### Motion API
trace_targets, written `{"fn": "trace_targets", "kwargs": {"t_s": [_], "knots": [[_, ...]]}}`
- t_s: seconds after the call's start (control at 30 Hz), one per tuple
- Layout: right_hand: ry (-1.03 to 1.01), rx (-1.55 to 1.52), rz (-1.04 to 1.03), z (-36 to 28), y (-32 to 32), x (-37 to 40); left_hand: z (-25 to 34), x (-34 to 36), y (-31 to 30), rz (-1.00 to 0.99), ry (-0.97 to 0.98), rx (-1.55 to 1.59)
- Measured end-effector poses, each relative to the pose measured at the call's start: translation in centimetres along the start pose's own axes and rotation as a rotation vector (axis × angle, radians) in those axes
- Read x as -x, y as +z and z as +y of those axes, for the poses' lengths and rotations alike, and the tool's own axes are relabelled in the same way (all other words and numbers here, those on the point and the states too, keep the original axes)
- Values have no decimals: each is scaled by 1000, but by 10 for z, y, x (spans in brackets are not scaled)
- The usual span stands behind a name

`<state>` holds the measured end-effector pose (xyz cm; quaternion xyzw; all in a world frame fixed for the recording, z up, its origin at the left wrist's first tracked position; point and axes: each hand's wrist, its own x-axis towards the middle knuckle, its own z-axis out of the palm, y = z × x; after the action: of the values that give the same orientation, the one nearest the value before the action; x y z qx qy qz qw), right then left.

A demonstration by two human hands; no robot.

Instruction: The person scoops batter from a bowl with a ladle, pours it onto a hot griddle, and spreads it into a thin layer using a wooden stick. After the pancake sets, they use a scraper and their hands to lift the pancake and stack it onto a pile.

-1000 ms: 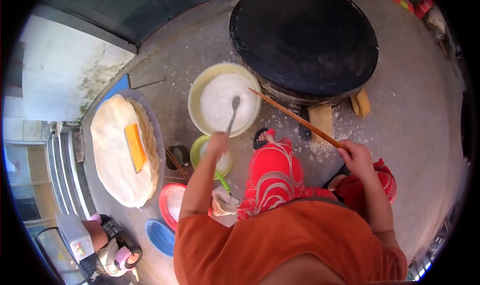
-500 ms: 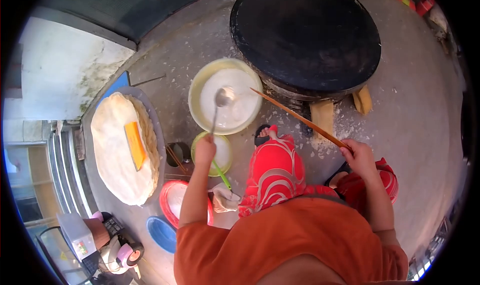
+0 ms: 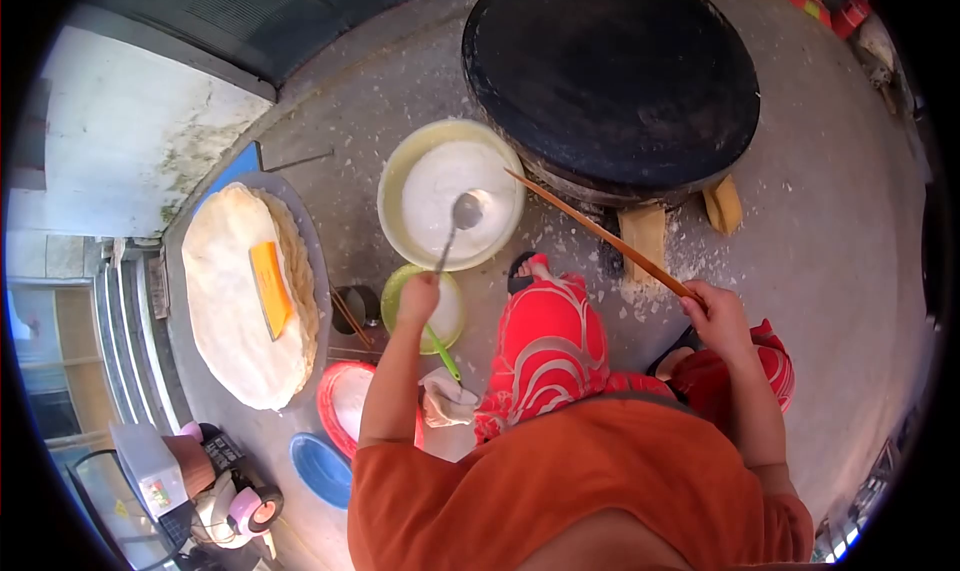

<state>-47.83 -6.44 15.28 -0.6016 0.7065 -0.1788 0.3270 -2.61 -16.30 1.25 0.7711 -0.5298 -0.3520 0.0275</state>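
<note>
Ladle [image 3: 466,211] tips its round head over white batter [image 3: 430,186] in a wide cream bowl [image 3: 390,211] on the floor [image 3: 840,221], its shaft slanting back across the near rim. Whether the head touches the batter is hard to tell. The left hand [image 3: 418,296] wraps its fingers about the handle, above a smaller green bowl [image 3: 450,316] with a green-handled utensil [image 3: 443,353] laid across it. The right hand [image 3: 718,316] pinches the near end of a long wooden stick [image 3: 600,233], whose tip hangs by the bowl's right side. The step in hand looks to be stirring or scooping; lifting a load from here would call for a level ladle and a stick held clear of the rim. Just beyond the cream bowl stands a broad black griddle [image 3: 610,81], nothing visible on its top, with wood blocks [image 3: 643,243] jutting from beneath. To the left, a stack of thin flatbreads [image 3: 225,311] bears an orange scraper [image 3: 268,289]. A red basin [image 3: 327,411] and a blue basin [image 3: 320,471] sit nearer the person's left arm.
</note>
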Motion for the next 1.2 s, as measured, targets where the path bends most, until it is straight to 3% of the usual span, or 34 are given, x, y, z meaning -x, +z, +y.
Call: {"fn": "trace_targets", "kwargs": {"t_s": [0.1,0.17,0.23,0.3,0.37,0.43,0.47,0.5,0.57,0.67,0.8,0.87,0.9,0.97,1.0,1.03,1.1,1.13,1.17,1.2], "knots": [[34,-45,-14,1,0,2,-19,1,16,31,60,-194],[6,-11,-10,0,-1,2,-36,-27,60,-80,-1,-33],[3,14,14,-4,-1,-1,37,-13,11,-227,8,-88],[5,40,16,-3,0,1,68,-12,-8,-117,-57,421],[-10,-14,11,-4,2,-1,49,-40,14,-14,12,439],[-18,-4,6,-3,3,-1,46,-36,34,184,323,-320],[-22,10,-2,-1,2,-2,44,-25,37,60,267,-317],[-25,13,-1,-1,1,-3,33,-19,32,63,266,-314],[-29,-32,1,1,1,-2,0,-13,10,14,79,-71],[51,-64,-37,-1,0,1,0,9,-15,12,16,-148],[11,-14,-13,3,3,0,-15,-32,53,-95,32,-99],[-30,18,35,4,4,-2,1,-50,55,-452,-435,907],[-29,21,36,3,3,-2,18,-41,40,-455,-433,909],[-26,-28,26,0,3,-3,57,-6,-11,-626,-640,1453],[-23,-30,26,2,3,-2,55,-3,-18,-626,-488,1473],[-4,-52,15,5,3,-1,57,0,-18,-627,-492,1469],[17,-76,-2,7,5,1,61,9,-14,-79,-137,866],[29,-62,-12,6,4,1,9,-24,27,199,164,204],[36,-46,-18,5,3,0,21,-6,28,254,284,-237],[30,-46,-19,5,3,0,26,4,25,155,229,-276]]}}
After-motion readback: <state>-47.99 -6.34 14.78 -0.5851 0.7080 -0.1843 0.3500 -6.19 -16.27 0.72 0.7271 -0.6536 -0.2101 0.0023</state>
